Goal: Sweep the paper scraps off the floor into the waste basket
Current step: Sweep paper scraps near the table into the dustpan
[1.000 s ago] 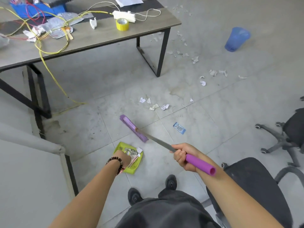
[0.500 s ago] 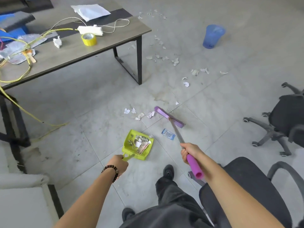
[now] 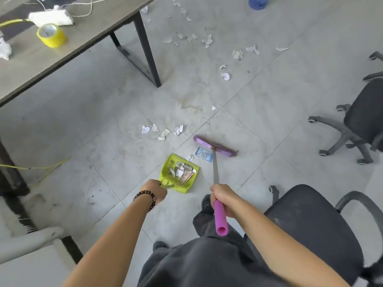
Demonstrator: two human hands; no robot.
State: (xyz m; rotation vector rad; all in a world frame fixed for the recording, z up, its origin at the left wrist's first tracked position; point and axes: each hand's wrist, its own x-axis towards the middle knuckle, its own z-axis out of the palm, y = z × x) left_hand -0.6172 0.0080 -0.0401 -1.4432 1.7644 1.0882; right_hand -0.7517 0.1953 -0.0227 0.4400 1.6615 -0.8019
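Observation:
My left hand [image 3: 155, 191] grips the handle of a lime-green dustpan [image 3: 168, 165] that lies on the floor with several paper scraps and a wrapper in it. My right hand [image 3: 222, 197] grips the purple handle of a broom [image 3: 215, 170]; its purple head [image 3: 215, 146] rests on the floor just beyond a small blue wrapper [image 3: 204, 154]. A white scrap lies at the pan's mouth. A cluster of white paper scraps [image 3: 163, 131] lies left of the broom head, and several more [image 3: 207, 40] are scattered farther back. The blue waste basket [image 3: 258, 2] stands at the top edge, partly cut off.
A grey table [image 3: 78, 44] with black legs fills the upper left, carrying a yellow tape roll [image 3: 51, 35] and cables. Black office chairs stand at the right [image 3: 360, 121] and lower right [image 3: 310, 224]. A yellow cable [image 3: 37, 167] trails on the floor at left.
The broom head has swung from left of the dustpan to its far right, behind the blue wrapper. The dustpan has turned its mouth toward the broom. My view has shifted right and closer.

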